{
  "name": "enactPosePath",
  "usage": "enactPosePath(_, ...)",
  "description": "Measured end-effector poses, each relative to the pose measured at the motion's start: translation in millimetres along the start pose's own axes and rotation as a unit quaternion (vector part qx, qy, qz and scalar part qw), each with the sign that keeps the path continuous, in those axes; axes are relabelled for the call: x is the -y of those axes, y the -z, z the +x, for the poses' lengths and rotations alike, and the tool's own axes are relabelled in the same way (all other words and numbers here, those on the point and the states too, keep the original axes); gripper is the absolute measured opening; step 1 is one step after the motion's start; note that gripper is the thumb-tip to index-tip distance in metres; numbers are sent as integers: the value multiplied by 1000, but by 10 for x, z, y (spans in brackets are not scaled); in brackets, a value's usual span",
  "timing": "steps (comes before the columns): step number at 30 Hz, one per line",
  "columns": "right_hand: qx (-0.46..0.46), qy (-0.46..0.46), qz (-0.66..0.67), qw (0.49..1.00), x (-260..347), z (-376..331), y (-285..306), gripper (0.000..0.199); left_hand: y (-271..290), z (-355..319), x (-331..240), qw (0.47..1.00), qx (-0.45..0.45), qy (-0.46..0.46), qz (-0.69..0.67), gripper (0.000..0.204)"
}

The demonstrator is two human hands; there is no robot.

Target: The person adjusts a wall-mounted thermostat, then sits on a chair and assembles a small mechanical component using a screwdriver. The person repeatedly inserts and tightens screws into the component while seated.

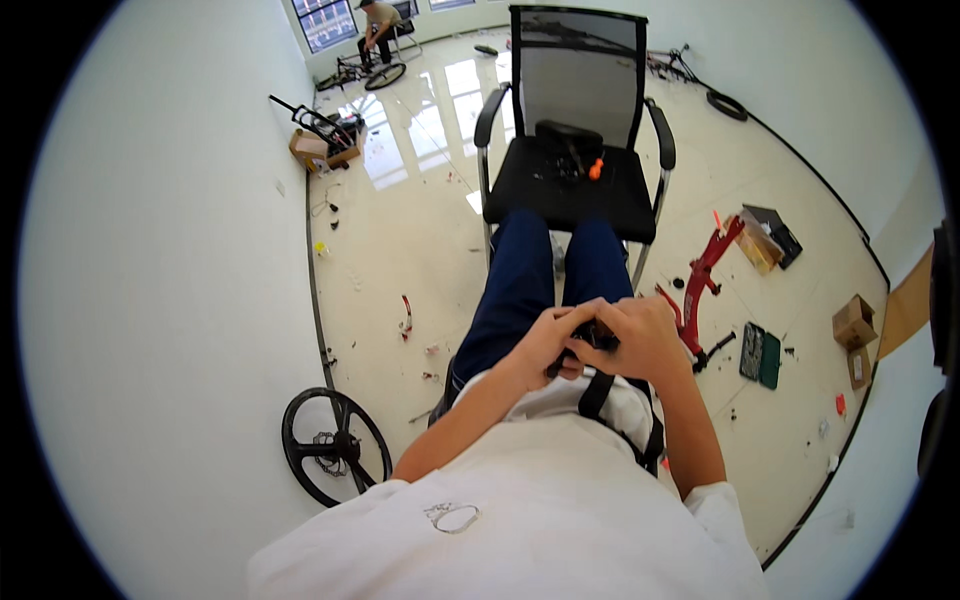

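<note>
Both hands meet above my lap. My left hand point(545, 345) is closed round a small black part point(557, 364), and my right hand point(645, 335) closes on the same part from the other side. The fingers cover most of it, so I cannot tell its exact kind. In front of my knees stands a black mesh-back chair point(512, 190). On its seat lie a black bicycle saddle point(568, 134), an orange-handled tool point(596, 169) and some small dark parts.
To the right lie a red bicycle frame point(705, 270), a green tool case point(768, 358) and cardboard boxes point(853, 322). A black spoked wheel point(347, 447) leans at the left wall. Small parts dot the floor. Far back, another person point(380, 25) sits by a bicycle wheel point(385, 77).
</note>
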State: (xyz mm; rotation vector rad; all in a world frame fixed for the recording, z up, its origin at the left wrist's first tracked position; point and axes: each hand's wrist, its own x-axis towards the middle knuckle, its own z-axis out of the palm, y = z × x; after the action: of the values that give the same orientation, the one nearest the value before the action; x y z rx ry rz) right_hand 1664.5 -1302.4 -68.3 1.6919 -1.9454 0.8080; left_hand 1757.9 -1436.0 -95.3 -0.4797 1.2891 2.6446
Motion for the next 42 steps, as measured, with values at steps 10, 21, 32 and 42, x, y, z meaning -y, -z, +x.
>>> enactPosePath(10, -49, -291, 415, 861, 380, 44, -363, 14, 87, 24, -229, 939, -187, -270, -106, 37)
enactPosePath(21, 25, -302, 610, 732, 584, 70, -70, 12, 58, -60, -313, 983, -59, -104, -137, 38)
enactPosePath(32, -125, 126, 164, 970, 582, 140, -54, 21, 29, 27, -120, 975, 34, 36, -217, 32)
enactPosePath(42, -178, 83, 246, 949, 260, 9, -733, 11, 449, 552, 178, 973, 13, 46, -227, 30)
